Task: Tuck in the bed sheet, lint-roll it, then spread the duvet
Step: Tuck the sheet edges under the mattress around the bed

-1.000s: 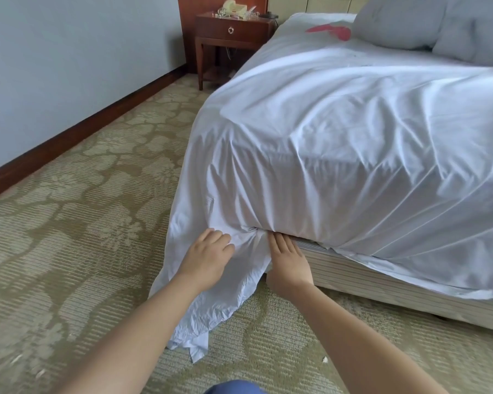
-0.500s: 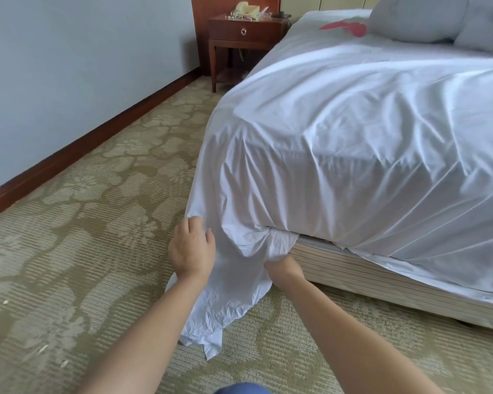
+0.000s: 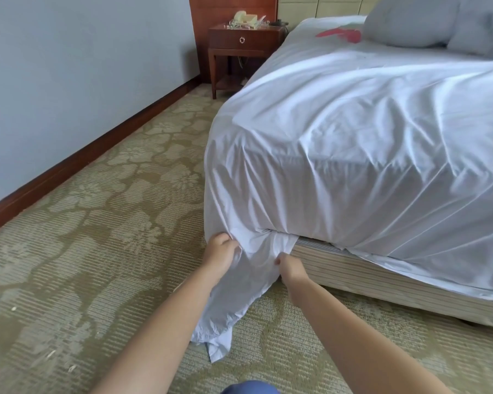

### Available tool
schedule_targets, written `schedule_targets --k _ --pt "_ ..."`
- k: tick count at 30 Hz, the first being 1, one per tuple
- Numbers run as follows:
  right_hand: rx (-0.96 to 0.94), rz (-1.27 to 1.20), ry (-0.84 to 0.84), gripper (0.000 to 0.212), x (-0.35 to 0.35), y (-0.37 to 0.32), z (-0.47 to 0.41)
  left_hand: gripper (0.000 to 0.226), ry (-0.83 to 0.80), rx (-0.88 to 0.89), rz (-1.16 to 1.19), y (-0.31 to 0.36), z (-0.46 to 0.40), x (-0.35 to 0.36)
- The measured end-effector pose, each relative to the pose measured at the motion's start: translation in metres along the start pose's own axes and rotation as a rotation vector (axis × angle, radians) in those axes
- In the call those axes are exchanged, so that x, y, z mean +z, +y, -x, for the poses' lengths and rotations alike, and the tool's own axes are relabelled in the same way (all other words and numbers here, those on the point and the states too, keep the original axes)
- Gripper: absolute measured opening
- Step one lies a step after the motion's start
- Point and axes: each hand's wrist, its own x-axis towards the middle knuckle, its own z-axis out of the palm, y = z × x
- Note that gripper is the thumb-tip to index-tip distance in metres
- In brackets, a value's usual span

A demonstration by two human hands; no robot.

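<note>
Patterned carpet [image 3: 97,223] is spreading around the bed corner, where the bed sheet [image 3: 353,137] is hanging untucked. You are pinching its loose flap with your left hand [image 3: 221,253] and right hand [image 3: 289,265]. Pulling hard risks dragging out the tucked edge. Floor leftward is giving you room.

The left hand's fingertips [image 3: 230,245] are buried in a fold of the bed sheet [image 3: 353,155], and the right hand [image 3: 289,265] hides its own. The picture's right edge cuts off the pillows [image 3: 410,21]; the red object [image 3: 339,34] is too blurred to identify
</note>
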Motion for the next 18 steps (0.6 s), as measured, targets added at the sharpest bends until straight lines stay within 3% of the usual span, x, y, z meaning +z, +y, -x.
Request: schedule_targets --k 3,4,6,9,12,14,18 --pt "0.006 -0.207 -0.015 0.005 -0.009 0.0 0.006 0.014 -0.042 -0.055 0.112 0.019 0.011 0.003" --pt "-0.024 -0.198 -0.058 0.009 -0.011 -0.002 0.011 0.015 -0.073 -0.072 0.152 0.023 0.013 0.004" --pt "-0.1 -0.101 -0.136 0.03 -0.013 -0.003 0.018 0.013 -0.135 -0.11 0.284 0.031 0.016 0.01" --pt "-0.153 0.029 -0.19 0.078 -0.008 -0.005 0.028 0.019 -0.206 -0.13 0.497 0.041 0.02 0.016" --pt "-0.174 0.088 -0.154 0.099 0.003 -0.007 0.029 0.02 -0.247 -0.134 0.595 0.046 0.022 0.014" --pt "-0.181 0.109 -0.093 0.097 0.01 -0.01 0.029 0.022 -0.252 -0.158 0.623 0.044 0.019 0.012" --pt "-0.212 0.133 0.02 0.07 0.015 -0.016 0.025 0.028 -0.288 -0.117 0.563 0.044 0.017 0.008"
